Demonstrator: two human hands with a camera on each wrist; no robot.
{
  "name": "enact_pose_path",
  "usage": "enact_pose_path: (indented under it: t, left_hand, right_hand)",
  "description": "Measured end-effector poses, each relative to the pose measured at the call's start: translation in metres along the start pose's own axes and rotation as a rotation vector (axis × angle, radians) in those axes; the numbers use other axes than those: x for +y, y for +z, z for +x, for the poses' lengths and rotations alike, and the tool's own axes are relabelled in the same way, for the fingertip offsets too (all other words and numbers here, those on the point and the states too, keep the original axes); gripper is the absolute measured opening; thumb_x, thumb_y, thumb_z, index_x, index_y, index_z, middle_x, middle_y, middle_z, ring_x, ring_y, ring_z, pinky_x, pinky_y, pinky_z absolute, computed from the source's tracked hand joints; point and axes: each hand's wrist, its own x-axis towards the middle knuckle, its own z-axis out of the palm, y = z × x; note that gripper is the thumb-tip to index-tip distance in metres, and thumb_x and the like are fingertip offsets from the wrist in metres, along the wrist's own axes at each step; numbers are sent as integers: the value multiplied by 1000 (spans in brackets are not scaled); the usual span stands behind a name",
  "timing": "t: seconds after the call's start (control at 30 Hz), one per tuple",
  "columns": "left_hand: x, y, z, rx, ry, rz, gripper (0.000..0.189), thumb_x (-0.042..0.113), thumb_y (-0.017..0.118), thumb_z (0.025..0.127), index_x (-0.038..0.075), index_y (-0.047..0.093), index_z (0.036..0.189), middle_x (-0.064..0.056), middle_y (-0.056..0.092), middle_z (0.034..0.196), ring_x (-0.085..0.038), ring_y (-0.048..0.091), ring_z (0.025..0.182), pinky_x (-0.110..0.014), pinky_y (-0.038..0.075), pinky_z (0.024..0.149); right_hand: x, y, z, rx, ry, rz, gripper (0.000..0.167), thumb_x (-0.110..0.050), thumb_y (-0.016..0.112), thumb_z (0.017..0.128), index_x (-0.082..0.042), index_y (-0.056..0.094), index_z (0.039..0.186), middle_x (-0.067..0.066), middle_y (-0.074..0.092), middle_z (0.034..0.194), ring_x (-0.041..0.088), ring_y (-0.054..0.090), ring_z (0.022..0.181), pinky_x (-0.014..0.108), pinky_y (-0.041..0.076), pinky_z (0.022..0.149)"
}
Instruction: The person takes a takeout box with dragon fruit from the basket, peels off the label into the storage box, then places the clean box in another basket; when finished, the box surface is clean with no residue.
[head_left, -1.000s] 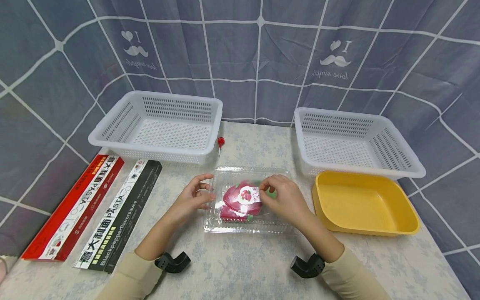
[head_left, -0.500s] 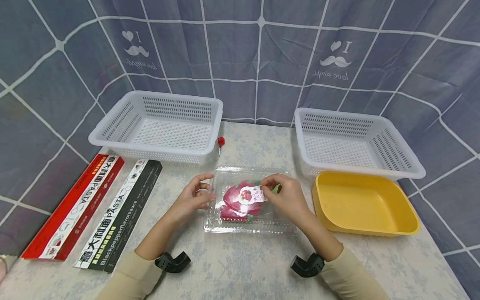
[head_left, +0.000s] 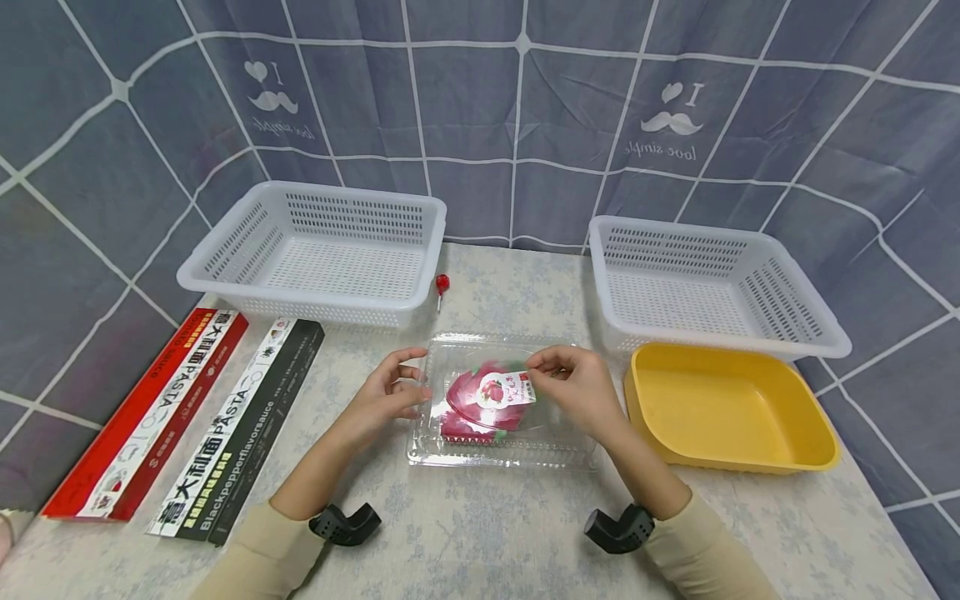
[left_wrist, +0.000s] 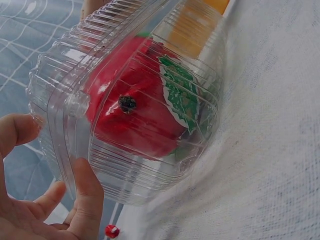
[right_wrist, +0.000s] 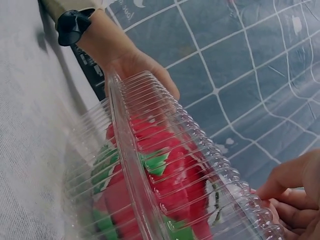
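A clear plastic clamshell box point(head_left: 427, 446) lies on the table in front of me, its lid down. Inside it is a glossy pink-red fruit point(left_wrist: 140, 105) with green scales, like a dragon fruit. A white label point(head_left: 510, 390) with a fruit picture shows on the lid. My right hand point(head_left: 573, 387) pinches the label at its upper right corner with thumb and forefinger; in the right wrist view this hand point(right_wrist: 295, 192) is at the lid's edge. My left hand point(head_left: 384, 396) holds the box's left side, and in the left wrist view its fingertips point(left_wrist: 87, 180) touch the rim area.
Two white perforated baskets point(head_left: 408, 308) point(head_left: 720, 343) stand at the back left and back right. A yellow tub point(head_left: 731, 454) is to the right. A red pasta box point(head_left: 150, 408) and a black pasta box point(head_left: 247, 425) lie left. Behind the clamshell is a red lollipop point(head_left: 442, 284).
My right hand has shifted slightly right, and more of the label's right end shows from under its fingers. The left hand and the clamshell box have stayed in place.
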Motion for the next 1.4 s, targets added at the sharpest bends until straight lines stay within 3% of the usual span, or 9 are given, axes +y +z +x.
enact_pose_path:
  t: [0.43,0.87,1.13,1.4]
  left_hand:
    - [1,0,1,-4,7,-6,63,5,62,87,-3,33,142,-16,44,113,-13,53,85,-30,53,71]
    - [0,0,1,-6,7,-4,63,6,62,87,-2,33,142,-16,44,112,-13,54,85,-32,53,72]
    - [0,0,2,-2,-2,-3,63,6,62,87,-2,33,142,-15,45,111,-12,53,84,-31,53,72]
    - [-2,0,2,5,-14,5,62,6,61,87,-2,33,143,-16,44,112,-13,53,85,-31,53,72]
  right_hand:
    - [-1,-11,4,17,45,61,7,2,70,83,6,71,89,8,68,79,12,58,68,20,48,62]
    - [-3,-32,3,-50,81,121,14,2,67,86,10,68,97,13,69,86,14,59,67,27,54,64]
    - [-3,-44,2,-50,140,165,21,-2,66,88,13,65,102,2,69,87,15,59,71,27,54,68]
    - [-3,-52,0,-22,126,212,18,3,66,88,17,62,99,0,66,81,14,58,68,24,53,67]
